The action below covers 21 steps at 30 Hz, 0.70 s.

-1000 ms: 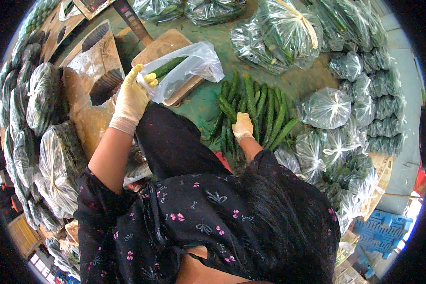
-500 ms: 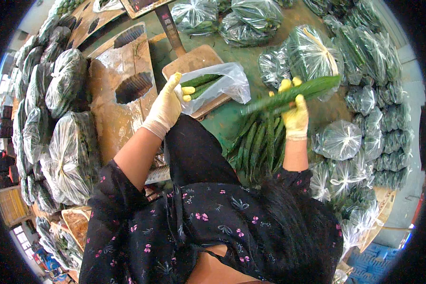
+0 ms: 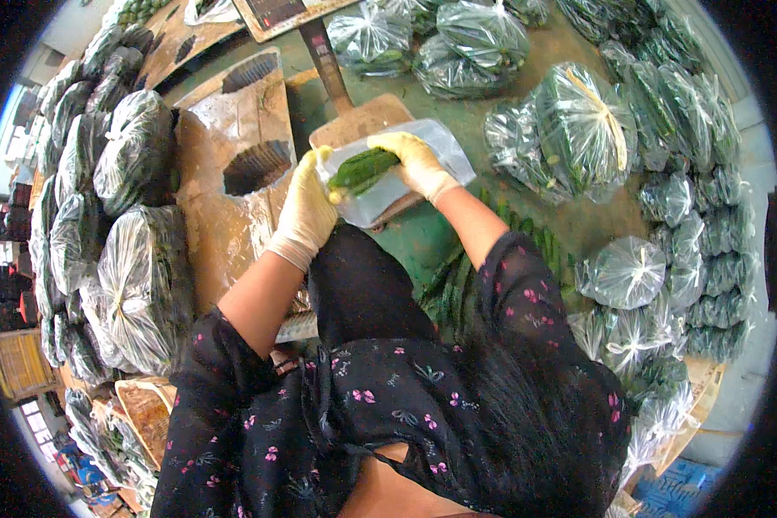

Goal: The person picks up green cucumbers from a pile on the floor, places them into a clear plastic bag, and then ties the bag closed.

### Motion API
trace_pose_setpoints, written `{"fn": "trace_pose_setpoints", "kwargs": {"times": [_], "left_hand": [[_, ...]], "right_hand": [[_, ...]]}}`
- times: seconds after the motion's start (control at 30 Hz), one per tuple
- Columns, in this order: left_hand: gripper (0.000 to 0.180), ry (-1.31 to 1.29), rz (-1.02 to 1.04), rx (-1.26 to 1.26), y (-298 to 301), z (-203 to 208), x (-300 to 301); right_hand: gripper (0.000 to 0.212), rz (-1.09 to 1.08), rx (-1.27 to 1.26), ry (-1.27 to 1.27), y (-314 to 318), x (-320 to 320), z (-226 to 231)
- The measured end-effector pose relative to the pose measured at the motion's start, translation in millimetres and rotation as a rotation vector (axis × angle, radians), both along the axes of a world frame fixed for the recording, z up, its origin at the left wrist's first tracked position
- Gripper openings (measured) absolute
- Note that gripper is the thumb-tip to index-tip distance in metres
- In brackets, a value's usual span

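The left hand [image 3: 309, 207] has its fingers closed on the left end of a clear bag [image 3: 447, 151], which lies over the near edge of the scale platform [image 3: 354, 123]; the right hand [image 3: 413, 164] has its fingers wrapped round cucumbers [image 3: 363, 173] at that end, though whether they sit inside I cannot tell. A loose cucumber pile [image 3: 447, 289] lies off the platform's near right corner

Torn brown cardboard [image 3: 211, 216] lies leftward, a blue crate [image 3: 678, 489] lower right.
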State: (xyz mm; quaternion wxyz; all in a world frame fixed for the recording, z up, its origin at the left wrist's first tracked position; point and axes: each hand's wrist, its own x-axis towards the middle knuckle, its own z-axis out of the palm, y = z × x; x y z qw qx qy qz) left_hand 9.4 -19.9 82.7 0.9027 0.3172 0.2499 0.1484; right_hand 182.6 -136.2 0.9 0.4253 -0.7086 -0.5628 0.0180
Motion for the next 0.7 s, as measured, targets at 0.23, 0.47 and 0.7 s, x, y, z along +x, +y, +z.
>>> {"fn": "trace_pose_setpoints", "kwargs": {"times": [0.23,0.47,0.7], "left_hand": [[0.032,-0.007,-0.028,0.025,9.8,-13.1,-2.8],[0.036,0.012,-0.107,-0.021,11.1,-13.6,-4.0],[0.035,0.025,-0.132,0.015,9.0,-11.6,0.6]], "right_hand": [[0.085,-0.457,-0.814,-0.157,-36.1,43.4,26.0],[0.052,-0.664,-0.450,0.662,-233.8,50.2,-49.4],[0.076,-0.890,-1.244,0.852,-270.7,-87.0,-114.9]]}}
